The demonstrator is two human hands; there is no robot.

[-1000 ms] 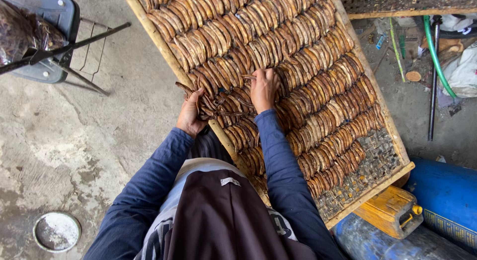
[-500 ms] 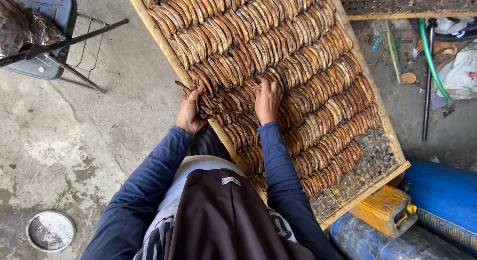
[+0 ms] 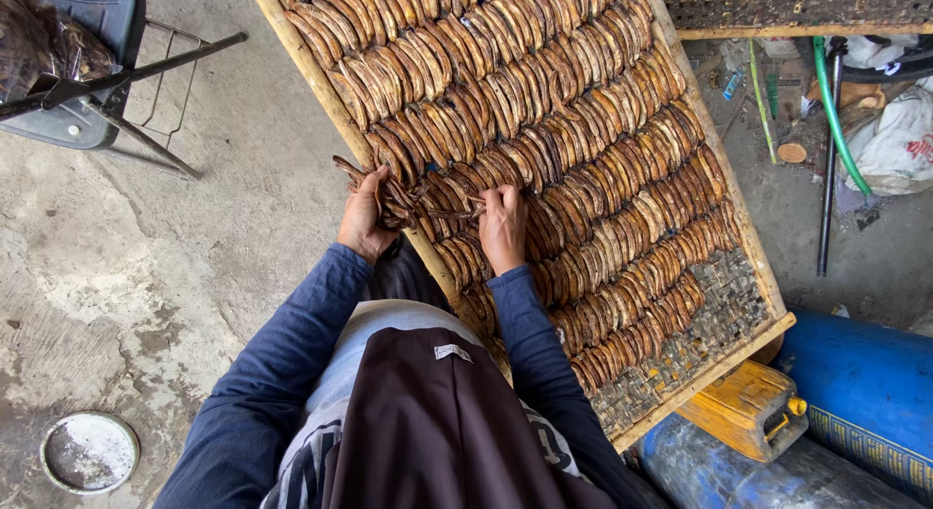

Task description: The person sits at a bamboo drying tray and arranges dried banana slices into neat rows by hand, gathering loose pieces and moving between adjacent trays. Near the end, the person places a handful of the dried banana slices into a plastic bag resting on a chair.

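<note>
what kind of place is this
Probably a small outdoor food-drying yard: a woven drying rack covered in rows of dried brown fruit slices, a rough concrete floor, and blue drums beside it.

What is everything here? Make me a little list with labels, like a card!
Left hand: left hand holds a bunch of brown dried curved strips
Right hand: right hand rests on the rows of brown strips
Tray: long wooden-framed woven drying rack, tilted
Floor: grey concrete floor with a round metal lid
Right side: blue barrels, yellow plastic jerrycan
</note>
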